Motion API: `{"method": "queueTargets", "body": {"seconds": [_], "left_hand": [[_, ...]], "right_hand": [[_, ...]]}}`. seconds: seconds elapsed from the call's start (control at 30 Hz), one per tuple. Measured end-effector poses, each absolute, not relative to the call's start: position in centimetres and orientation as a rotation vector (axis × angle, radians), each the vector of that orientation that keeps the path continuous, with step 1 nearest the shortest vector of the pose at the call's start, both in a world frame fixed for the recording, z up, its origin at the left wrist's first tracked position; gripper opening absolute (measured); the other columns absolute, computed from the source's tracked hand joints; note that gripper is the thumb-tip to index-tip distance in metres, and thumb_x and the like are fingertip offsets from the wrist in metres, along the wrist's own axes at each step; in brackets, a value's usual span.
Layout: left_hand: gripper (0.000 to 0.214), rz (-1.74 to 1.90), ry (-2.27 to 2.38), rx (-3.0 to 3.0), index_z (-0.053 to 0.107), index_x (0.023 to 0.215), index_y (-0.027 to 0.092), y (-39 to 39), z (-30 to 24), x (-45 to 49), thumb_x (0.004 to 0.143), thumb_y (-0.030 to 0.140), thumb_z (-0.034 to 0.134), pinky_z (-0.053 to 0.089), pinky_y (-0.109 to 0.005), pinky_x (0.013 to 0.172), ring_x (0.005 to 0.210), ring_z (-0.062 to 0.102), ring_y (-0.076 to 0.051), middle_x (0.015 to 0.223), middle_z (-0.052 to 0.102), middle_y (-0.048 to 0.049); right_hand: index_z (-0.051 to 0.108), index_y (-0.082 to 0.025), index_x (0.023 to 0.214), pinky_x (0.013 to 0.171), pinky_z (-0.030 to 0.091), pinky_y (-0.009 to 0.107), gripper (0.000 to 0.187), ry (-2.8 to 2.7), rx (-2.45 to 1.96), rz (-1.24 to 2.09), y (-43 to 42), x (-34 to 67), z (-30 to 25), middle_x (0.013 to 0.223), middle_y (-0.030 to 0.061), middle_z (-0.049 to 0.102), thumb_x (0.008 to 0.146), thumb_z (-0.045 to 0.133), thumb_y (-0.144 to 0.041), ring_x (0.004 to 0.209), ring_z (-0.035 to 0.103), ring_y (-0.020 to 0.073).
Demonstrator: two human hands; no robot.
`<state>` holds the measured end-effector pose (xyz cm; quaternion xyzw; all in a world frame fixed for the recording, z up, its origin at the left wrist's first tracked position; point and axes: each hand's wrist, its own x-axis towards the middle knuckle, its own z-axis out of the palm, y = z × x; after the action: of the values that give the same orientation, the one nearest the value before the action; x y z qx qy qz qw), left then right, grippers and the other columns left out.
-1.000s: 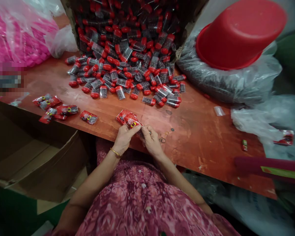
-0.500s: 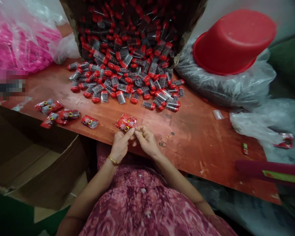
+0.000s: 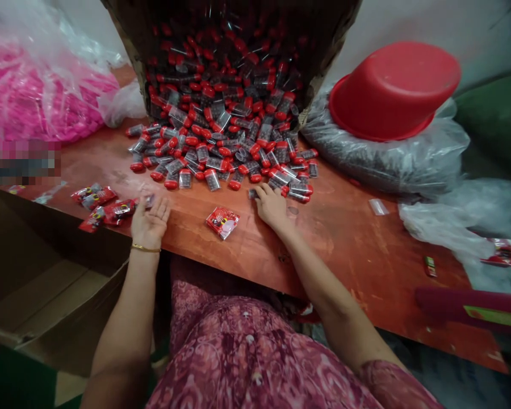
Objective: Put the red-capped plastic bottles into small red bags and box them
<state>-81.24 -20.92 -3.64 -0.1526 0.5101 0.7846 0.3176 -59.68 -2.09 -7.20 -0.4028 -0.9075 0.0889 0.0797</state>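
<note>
My left hand [image 3: 151, 222] lies palm up at the table's front left, fingers stretched out and apart. A small shiny packet [image 3: 149, 200] shows at its fingertips, mostly hidden. Just left of it are several red printed packets [image 3: 94, 196]. My right hand [image 3: 273, 207] reaches to the front of a heap of clear tubes with red caps [image 3: 213, 179]. Its fingers are closed over one small clear tube [image 3: 252, 193], whose other end they hide. Between my hands, a flat red printed packet [image 3: 222, 222] rests on the table, touched by neither.
A dark open box [image 3: 133, 62] spills the tubes onto the red-brown table [image 3: 344, 250]. At right, a red tub [image 3: 396, 91] sits upside down on a filled clear bag [image 3: 387, 162]. Pink pieces in a bag [image 3: 46, 96] stand left. Below the edge is an open carton [image 3: 68, 295].
My hands have parted from the printed packet, which now lies alone. The left hand has moved left to the other packets; the right has moved forward and right to the tubes.
</note>
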Motion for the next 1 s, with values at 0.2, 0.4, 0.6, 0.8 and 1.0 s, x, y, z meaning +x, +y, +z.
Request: {"method": "queueTargets", "body": {"seconds": [0.2, 0.4, 0.6, 0.8, 1.0], "left_hand": [[0.031, 1.95, 1.558, -0.112, 0.061, 0.091, 0.016, -20.7, -4.6, -77.9, 0.077, 0.043, 0.056, 0.05, -0.029, 0.082, 0.093, 0.064, -0.019, 0.101, 0.065, -0.0125], [0.023, 1.385, 2.262, 1.032, 0.07, 0.073, 0.023, -18.3, -6.8, -72.1, 0.055, 0.034, 0.079, 0.028, -0.049, 0.106, 0.117, 0.051, -0.032, 0.11, 0.067, -0.0094], [0.005, 1.097, 2.321, 1.175, 0.074, 0.07, 0.027, -17.5, -7.9, -72.8, 0.066, 0.028, 0.071, 0.031, -0.054, 0.102, 0.115, 0.053, -0.033, 0.108, 0.069, -0.0072], [0.011, 1.141, 2.262, 1.197, 0.074, 0.072, 0.028, -17.9, -8.3, -73.2, 0.066, 0.022, 0.067, 0.031, -0.053, 0.103, 0.118, 0.052, -0.033, 0.109, 0.069, -0.006], [0.014, 1.354, 2.362, 1.181, 0.074, 0.081, 0.026, -18.5, -7.2, -71.4, 0.073, 0.029, 0.064, 0.026, -0.055, 0.105, 0.125, 0.046, -0.033, 0.122, 0.062, -0.009]], "right_hand": [[0.062, -0.026, 0.113, 0.093, 0.033, 0.042, 0.051, -2.693, -0.993, 0.318, -3.8, -53.7, -9.5, 0.134, 0.0006, 0.053, 0.078, 0.035, -0.001, 0.11, 0.045, 0.0242], [0.059, -0.014, 0.112, 0.085, 0.037, 0.041, 0.035, -2.395, -1.205, 0.344, -6.8, -52.1, -10.3, 0.113, 0.0141, 0.062, 0.088, 0.04, -0.03, 0.102, 0.051, 0.0275], [0.058, -0.012, 0.109, 0.08, 0.037, 0.044, 0.049, -2.341, -1.624, 0.281, -7.8, -54.5, -8.9, 0.108, 0.0195, 0.06, 0.083, 0.048, -0.053, 0.098, 0.052, 0.0338], [0.056, -0.006, 0.104, 0.079, 0.04, 0.044, 0.045, -2.405, -1.732, 0.279, -6.8, -56.4, -7.3, 0.106, 0.0243, 0.058, 0.083, 0.052, -0.046, 0.1, 0.053, 0.0359], [0.055, -0.015, 0.087, 0.062, 0.042, 0.032, 0.024, -2.112, -1.624, 0.832, -7.1, -55.7, -7.4, 0.075, 0.0062, 0.06, 0.069, 0.065, -0.028, 0.069, 0.056, 0.0213]]}}
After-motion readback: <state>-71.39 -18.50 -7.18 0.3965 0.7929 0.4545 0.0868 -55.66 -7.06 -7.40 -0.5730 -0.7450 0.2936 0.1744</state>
